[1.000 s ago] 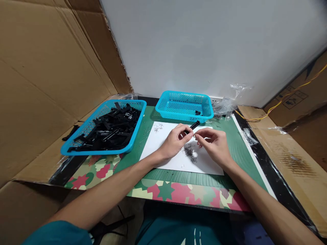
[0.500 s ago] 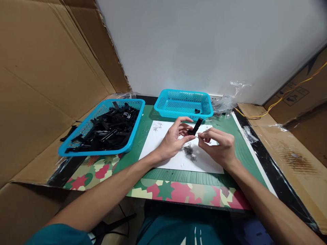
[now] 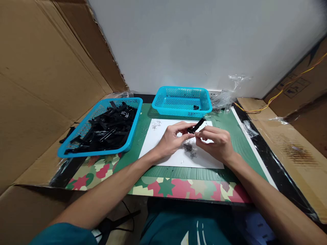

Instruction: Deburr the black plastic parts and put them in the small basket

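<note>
My left hand [image 3: 172, 139] and my right hand [image 3: 216, 141] meet above a white sheet of paper [image 3: 159, 141]. Both pinch a small black plastic part [image 3: 196, 126] between fingertips, its far end pointing up and right. Under the hands lies a little heap of tiny metal springs [image 3: 189, 149] on the paper. A few more springs [image 3: 156, 125] are scattered at the paper's far left corner.
A large blue basket [image 3: 99, 151] full of black plastic parts stands at the left. A smaller blue basket [image 3: 182, 108] with one black part sits behind the paper. Cardboard walls rise left and right; crumpled clear plastic [image 3: 224, 98] and a yellow wire [image 3: 258, 110] lie far right.
The hands have come closer together; my right fingers now touch the black part, which has tilted more toward the right. The view has shifted slightly.
</note>
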`<state>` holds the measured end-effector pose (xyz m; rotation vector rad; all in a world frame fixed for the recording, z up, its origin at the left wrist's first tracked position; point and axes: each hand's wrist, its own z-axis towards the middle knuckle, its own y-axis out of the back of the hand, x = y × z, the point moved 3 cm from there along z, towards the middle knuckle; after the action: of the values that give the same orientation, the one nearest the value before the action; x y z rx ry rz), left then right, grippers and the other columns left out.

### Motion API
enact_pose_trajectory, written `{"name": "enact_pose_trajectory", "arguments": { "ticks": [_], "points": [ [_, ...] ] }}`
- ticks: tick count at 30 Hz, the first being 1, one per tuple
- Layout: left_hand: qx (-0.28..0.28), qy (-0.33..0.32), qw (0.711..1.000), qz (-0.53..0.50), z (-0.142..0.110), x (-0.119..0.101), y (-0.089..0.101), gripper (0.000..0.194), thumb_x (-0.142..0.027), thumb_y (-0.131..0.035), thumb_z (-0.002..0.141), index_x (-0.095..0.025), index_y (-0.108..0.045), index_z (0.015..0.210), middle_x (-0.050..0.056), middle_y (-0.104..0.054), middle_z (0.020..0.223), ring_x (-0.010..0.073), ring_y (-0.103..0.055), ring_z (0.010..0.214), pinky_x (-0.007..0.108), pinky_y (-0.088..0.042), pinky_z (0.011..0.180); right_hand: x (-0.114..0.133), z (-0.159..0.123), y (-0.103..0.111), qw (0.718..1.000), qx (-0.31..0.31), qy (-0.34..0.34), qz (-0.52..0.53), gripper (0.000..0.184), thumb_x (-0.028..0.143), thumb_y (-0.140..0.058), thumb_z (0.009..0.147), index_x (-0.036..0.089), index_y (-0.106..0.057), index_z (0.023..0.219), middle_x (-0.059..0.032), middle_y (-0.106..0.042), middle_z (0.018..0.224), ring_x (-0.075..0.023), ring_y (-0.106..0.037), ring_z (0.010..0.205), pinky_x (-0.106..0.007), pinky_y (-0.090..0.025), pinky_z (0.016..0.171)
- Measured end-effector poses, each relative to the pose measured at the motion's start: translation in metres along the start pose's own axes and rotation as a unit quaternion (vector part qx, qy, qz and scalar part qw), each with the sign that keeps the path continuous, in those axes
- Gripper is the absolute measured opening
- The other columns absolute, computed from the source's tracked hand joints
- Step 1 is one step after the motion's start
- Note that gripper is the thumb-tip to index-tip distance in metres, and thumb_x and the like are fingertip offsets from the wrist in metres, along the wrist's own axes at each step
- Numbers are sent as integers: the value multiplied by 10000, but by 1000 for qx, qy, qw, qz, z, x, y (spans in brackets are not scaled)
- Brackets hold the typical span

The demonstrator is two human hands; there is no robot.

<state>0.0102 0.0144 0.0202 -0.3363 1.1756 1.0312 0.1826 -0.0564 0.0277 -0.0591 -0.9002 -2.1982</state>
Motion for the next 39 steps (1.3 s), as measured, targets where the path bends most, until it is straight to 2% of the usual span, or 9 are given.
{"name": "enact_pose_trajectory", "arguments": {
  "ticks": [6,11,17,19,24,27,31,36,39],
  "points": [
    [-8,-8,1000,-1,-3,-2,-1,317,-233,-766,939,-218,-794,1254,103,-786,1153,235,-695,1049,344,-521,883,0,-1,-2,1000,-1,6,16,193,98,-656,926,186,-711,764,-9,-677,678,-135,-603,588,-262,-434,565],
    [7,6,1000,2,-1,-1,0,290,-281,-689,1000,-210,-789,1263,103,-778,1184,234,-692,1079,349,-517,939,-4,-2,-1,999,19,-6,36,127,122,-672,979,184,-780,956,-44,-773,824,-150,-691,674,-259,-484,599],
    [34,61,997,-16,0,3,-3,398,-430,-526,1084,-151,-801,1156,82,-744,948,169,-632,802,305,-492,722,-10,1,9,1000,4,-1,23,120,191,-680,1003,227,-793,1021,-51,-801,920,-174,-740,793,-280,-539,667],
    [54,66,996,-17,0,2,-4,410,-432,-500,1094,-156,-800,1133,84,-742,975,174,-649,839,314,-507,762,-12,1,10,1000,12,-4,9,159,202,-649,1022,244,-799,990,-43,-798,908,-174,-739,798,-287,-543,686],
    [21,32,997,64,0,-1,-1,332,-383,-698,997,-207,-740,1276,98,-749,1237,220,-674,1072,344,-536,889,-17,-2,6,997,50,-27,-43,208,188,-609,1041,247,-803,997,-42,-795,934,-176,-730,819,-283,-506,677],
    [-22,-13,989,144,0,-1,2,318,-308,-835,886,-196,-756,1174,68,-780,1114,193,-678,936,333,-542,836,-17,-3,1,995,66,-29,-67,225,168,-604,1036,257,-805,988,-34,-797,939,-179,-722,828,-279,-470,660],
    [-29,-78,973,216,-1,0,2,112,-223,-814,898,-184,-780,997,47,-809,974,199,-716,917,360,-540,875,-21,-1,-1,991,102,-62,-66,228,180,-592,1033,252,-804,994,-46,-794,940,-195,-713,849,-284,-444,657],
    [-85,9,969,230,0,7,9,142,-233,-827,874,-178,-811,1004,69,-823,999,212,-746,891,352,-576,829,-44,1,18,960,193,-201,-30,103,270,-729,922,209,-784,861,-39,-763,799,-168,-627,630,-297,-436,617],
    [-88,78,969,219,0,9,11,127,-226,-820,863,-167,-820,976,66,-824,945,193,-729,791,328,-581,760,-54,1,29,930,275,-242,-6,208,391,-737,917,212,-797,832,-40,-751,743,-168,-602,600,-303,-416,582]
  ]
}}
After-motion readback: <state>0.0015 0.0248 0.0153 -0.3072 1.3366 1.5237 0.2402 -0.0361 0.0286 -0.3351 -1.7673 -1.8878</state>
